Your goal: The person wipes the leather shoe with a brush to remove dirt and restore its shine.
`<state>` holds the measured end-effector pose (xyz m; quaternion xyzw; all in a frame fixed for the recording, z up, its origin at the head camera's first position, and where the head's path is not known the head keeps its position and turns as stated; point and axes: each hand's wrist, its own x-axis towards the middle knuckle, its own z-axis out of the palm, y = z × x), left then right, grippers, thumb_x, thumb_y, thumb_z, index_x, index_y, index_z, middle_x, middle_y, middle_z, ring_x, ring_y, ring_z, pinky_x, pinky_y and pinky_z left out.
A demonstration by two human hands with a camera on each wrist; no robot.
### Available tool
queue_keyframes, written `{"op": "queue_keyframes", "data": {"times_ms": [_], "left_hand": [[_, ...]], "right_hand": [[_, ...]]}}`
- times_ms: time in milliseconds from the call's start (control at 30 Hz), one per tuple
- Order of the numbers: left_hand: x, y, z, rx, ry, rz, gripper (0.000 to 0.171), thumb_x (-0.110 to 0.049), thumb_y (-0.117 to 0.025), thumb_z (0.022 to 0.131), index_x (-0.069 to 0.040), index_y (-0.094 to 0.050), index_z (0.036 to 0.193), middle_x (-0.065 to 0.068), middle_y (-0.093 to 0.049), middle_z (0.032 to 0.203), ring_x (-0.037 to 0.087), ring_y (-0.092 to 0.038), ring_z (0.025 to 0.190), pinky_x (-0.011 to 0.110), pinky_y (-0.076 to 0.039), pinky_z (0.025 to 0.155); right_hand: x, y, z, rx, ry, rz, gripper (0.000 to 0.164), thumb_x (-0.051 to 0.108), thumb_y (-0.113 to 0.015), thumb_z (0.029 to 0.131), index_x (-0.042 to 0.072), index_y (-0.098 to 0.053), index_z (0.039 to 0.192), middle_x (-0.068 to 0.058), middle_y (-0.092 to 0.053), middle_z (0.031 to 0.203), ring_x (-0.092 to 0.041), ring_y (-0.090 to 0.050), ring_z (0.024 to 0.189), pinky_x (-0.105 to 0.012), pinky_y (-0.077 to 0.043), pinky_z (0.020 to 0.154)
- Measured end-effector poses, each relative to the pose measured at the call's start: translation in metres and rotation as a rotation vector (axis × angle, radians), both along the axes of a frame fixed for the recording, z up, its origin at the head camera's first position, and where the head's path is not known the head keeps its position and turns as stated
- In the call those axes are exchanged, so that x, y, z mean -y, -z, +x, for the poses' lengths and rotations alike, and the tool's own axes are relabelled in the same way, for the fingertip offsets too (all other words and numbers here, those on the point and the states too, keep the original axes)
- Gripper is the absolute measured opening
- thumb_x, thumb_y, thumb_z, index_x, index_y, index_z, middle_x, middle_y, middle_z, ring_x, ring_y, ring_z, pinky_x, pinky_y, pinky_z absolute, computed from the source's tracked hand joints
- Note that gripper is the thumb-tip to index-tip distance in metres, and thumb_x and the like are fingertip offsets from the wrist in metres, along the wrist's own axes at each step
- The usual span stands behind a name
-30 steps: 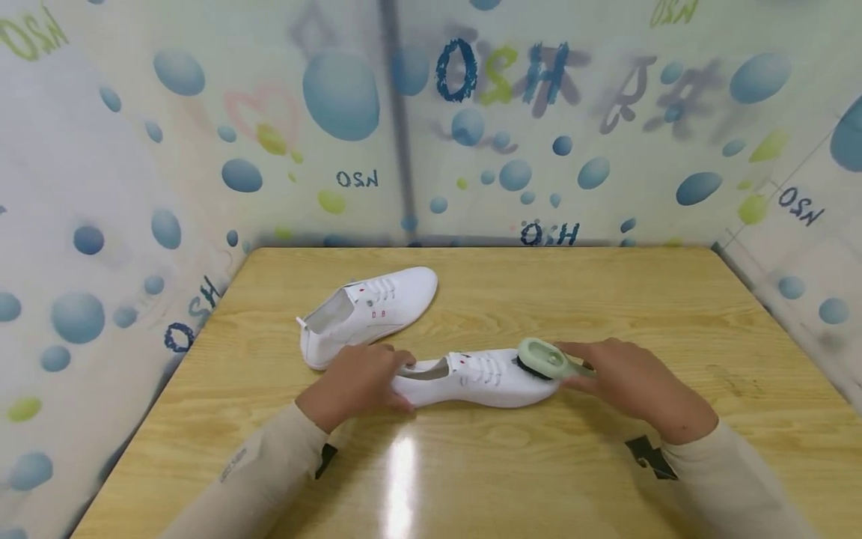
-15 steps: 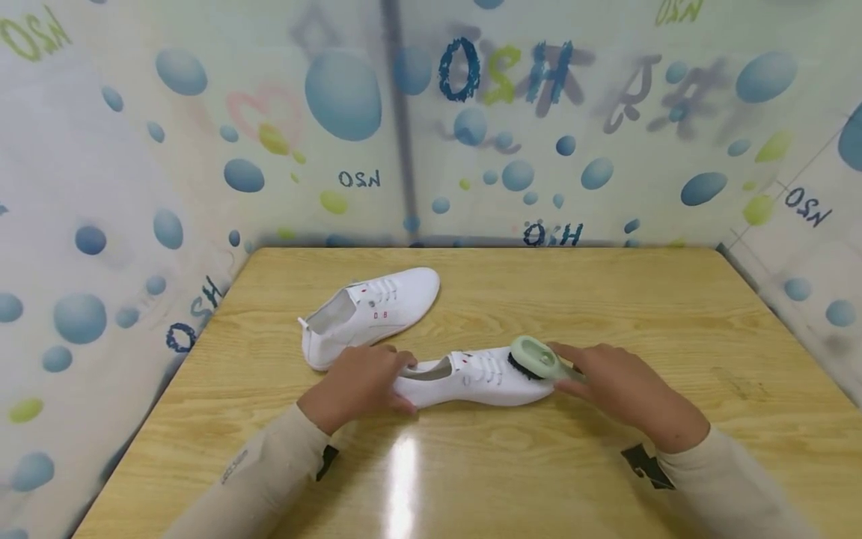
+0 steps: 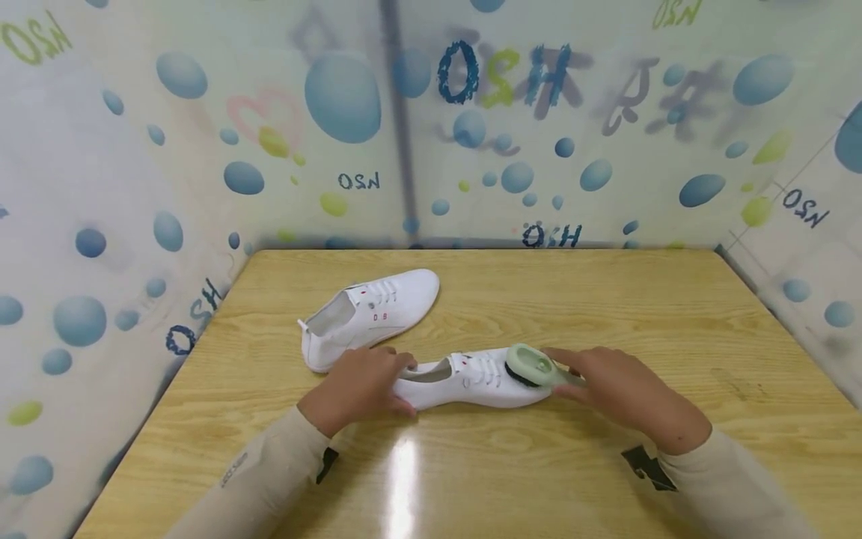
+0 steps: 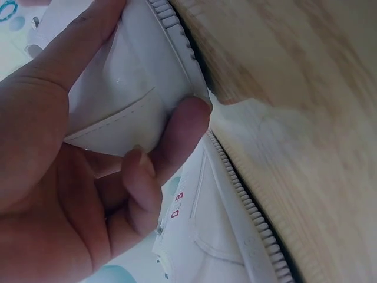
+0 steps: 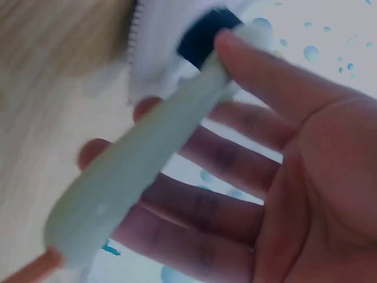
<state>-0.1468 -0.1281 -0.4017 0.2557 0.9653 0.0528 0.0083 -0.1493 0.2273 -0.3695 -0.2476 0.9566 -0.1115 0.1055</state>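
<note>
A white lace-up shoe (image 3: 471,382) lies on the table with its toe to the right. My left hand (image 3: 360,383) grips it by the heel, fingers curled round the back in the left wrist view, where the heel (image 4: 123,100) shows. In my right hand (image 3: 622,393) is a pale green shoe brush (image 3: 532,364), held by its handle (image 5: 135,159) between thumb and fingers. Its dark bristles (image 5: 207,36) rest at the toe of the shoe, just beyond the laces. The matching white shoe (image 3: 377,311) sits behind, toe pointing to the back right.
Both shoes are on a wood-grain table (image 3: 606,299). A wall covering (image 3: 485,180) with blue and green bubble shapes and lettering rises behind it and along the sides. Light glares off the table's front part.
My right hand has moved the brush a little left along the toe, then slightly toward me. The left hand and both shoes stay about where they were.
</note>
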Motion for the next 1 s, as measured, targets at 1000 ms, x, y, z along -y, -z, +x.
{"op": "queue_keyframes", "data": {"times_ms": [1000], "left_hand": [[0.002,0.004,-0.001,-0.023,0.006,0.028,0.07,-0.059,-0.087,0.06,-0.018,-0.07,0.115,0.0,-0.07,0.094,0.02,-0.066,0.083,0.037,-0.052,0.065]], "right_hand": [[-0.001,0.0,0.001,-0.018,0.039,0.041,0.056,0.035,-0.073,0.09,0.013,-0.058,0.14,-0.009,-0.074,0.109,-0.022,-0.071,0.091,-0.045,-0.056,0.073]]}}
